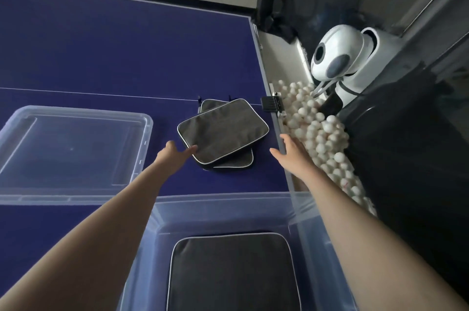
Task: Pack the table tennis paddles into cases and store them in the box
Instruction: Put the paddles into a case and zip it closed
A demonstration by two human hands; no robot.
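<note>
Left hand point(175, 152) touches top case's point(223, 130) near edge; right hand point(291, 150) spread beside table edge point(275, 117).

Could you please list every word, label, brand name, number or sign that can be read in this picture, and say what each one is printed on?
No legible text anywhere in this view.
Dark grey fabric cases with white piping: no visible logo or label.
Clear plastic storage box and clear plastic lid: no readable markings.
White ball-feeding machine: no visible brand.
One white ball: a tiny red mark, too small to read.
</note>
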